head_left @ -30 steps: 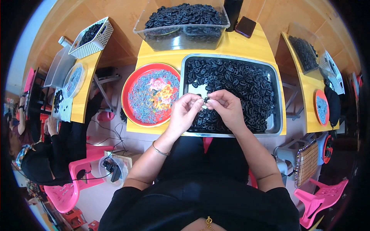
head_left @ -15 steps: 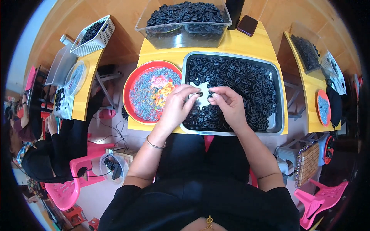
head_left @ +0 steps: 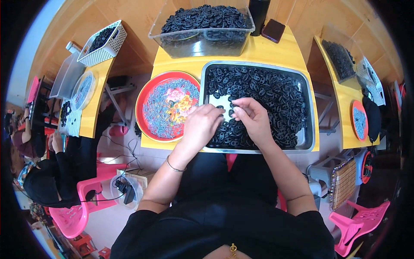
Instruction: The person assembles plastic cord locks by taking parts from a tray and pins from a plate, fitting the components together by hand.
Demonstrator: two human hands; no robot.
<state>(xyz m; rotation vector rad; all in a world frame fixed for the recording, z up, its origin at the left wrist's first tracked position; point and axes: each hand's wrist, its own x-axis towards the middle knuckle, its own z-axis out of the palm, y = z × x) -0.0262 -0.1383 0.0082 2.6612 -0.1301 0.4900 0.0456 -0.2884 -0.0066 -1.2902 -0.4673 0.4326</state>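
Observation:
A metal tray [head_left: 309,144] holds many small black oval two-holed pieces [head_left: 271,93], with a bare patch of its bottom under my fingers. Above that patch my right hand [head_left: 254,123] pinches one black two-holed piece [head_left: 232,108] between thumb and index finger. My left hand [head_left: 200,125] is over the tray's left rim, back upward and fingers curled together. Its thumb is hidden, and whatever its fingers grip cannot be made out. To its left lies a red round tray [head_left: 140,110] with a flower pattern, scattered with thin grey-blue pins or tubes [head_left: 157,112].
A clear bin [head_left: 202,47] heaped with black pieces stands at the table's back. Beside it are a dark bottle [head_left: 258,17] and a dark phone-like case [head_left: 273,31]. Side tables hold a white basket [head_left: 113,41] and a red plate [head_left: 359,121]. A co-worker [head_left: 51,172] sits at left.
My left hand has rolled from a thumb-and-finger pinch with a black piece showing to palm down, fingers curled. My right hand keeps its pinch, shifted slightly. The view has moved a little.

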